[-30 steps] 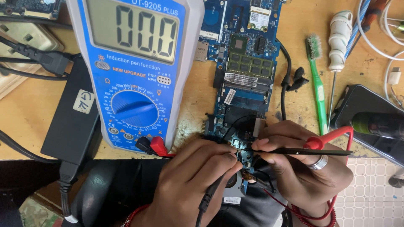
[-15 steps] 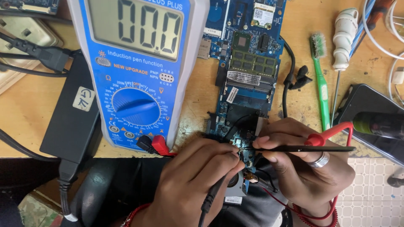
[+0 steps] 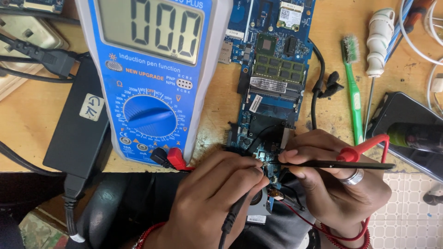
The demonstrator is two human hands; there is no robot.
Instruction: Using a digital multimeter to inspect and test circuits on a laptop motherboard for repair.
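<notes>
A blue circuit board [image 3: 272, 69] lies on the wooden bench, its near end under my hands. My left hand [image 3: 210, 198] pinches a black probe [image 3: 233, 214] whose tip touches the board's near end. My right hand [image 3: 339, 184], with a ring on one finger, holds a thin black probe with a red collar [image 3: 350, 154], its tip pointing left at the same spot. A blue and grey multimeter [image 3: 152, 74] stands to the left, its screen showing zeros, with a red and a black plug [image 3: 168, 158] in its lower sockets.
A black power brick [image 3: 80, 124] with cables sits at the left. A green toothbrush [image 3: 353, 87], a white-handled screwdriver [image 3: 376, 46] and a dark phone [image 3: 406, 124] lie at the right. White cables curl at the far right. The bench edge runs just under my hands.
The view has shifted slightly, so the bench things sit a little lower in the frame. Both hands keep their probes on the same spot of the board.
</notes>
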